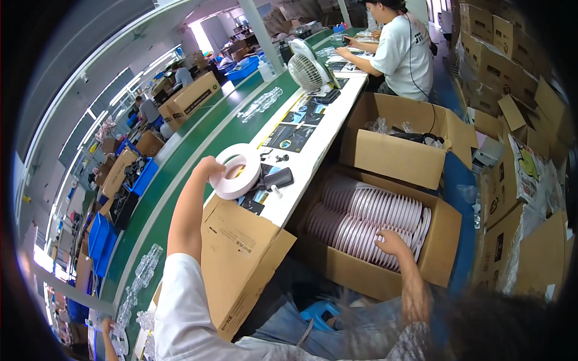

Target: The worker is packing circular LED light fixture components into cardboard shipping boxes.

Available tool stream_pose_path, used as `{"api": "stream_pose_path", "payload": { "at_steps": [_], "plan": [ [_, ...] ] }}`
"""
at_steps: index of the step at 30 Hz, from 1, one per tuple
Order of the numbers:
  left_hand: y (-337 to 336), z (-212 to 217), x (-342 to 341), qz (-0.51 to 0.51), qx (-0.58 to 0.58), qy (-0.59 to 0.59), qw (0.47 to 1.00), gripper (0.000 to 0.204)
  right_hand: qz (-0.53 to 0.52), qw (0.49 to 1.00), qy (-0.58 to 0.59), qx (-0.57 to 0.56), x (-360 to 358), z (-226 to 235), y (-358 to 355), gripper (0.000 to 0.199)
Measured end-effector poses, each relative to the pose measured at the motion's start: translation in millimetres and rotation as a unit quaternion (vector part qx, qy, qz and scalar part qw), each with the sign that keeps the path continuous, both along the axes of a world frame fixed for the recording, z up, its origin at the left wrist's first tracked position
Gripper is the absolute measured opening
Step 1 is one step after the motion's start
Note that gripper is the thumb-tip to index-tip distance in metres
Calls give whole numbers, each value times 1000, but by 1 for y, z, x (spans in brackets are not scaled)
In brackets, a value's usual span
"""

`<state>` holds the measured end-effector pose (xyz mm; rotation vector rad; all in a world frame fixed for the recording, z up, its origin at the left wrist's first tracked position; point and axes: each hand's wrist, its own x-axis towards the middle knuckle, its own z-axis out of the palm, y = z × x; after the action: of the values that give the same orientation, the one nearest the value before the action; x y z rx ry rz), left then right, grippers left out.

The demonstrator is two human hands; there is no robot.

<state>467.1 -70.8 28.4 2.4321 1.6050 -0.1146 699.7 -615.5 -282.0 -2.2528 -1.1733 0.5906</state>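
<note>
white bench [313, 135] | on it: dark printed cards [290, 137], black case [278, 178], table fan [307, 71], flattened carton [241, 253]

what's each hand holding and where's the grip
Left hand grips a white tape roll by its outer rim. Right hand rests on rolls in the box; no clear grip.

The person wears a white short-sleeved shirt, its left sleeve filling the lower left-centre of the frame and ending above the elbow, so the left forearm is bare up to the left hand [208, 168] at mid-frame. The right forearm, at lower right, is bare too, up to the right hand [391, 242]. Blue denim trousers with a visible seam show along the bottom centre. At the lower right edge a patch of grey, finely patterned fabric shows, blurred. Neither wrist shows a watch or band.
</note>
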Motion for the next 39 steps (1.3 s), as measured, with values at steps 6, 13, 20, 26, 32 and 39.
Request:
{"api": "stream_pose_path", "payload": {
  "at_steps": [6, 13, 20, 26, 32, 39],
  "plan": [
    [9, -20, 4, -24, 34, 138, 990, 51, -23, 1000, 2, 7, 1, 1, 3, 41],
    [20, -29, -4, -18, 67, 83, 994, 52, -19, 996, 40, -78, 3, 0, 3, 47],
    [26, -33, 2, -67, 73, 94, 991, 59, -91, 990, 11, -105, 29, -29, -29, 49],
    [-67, 21, 49, -276, 388, 32, 878, 53, -415, 909, 28, -10, 59, -17, -48, 49],
    [-187, 52, 128, -331, 419, 167, 829, 21, -434, 887, 111, -111, 60, -69, -76, 53],
    [-314, 8, 124, -474, 296, 43, 828, 16, -431, 798, 420, 17, 34, -138, -50, 68]
  ]
}}
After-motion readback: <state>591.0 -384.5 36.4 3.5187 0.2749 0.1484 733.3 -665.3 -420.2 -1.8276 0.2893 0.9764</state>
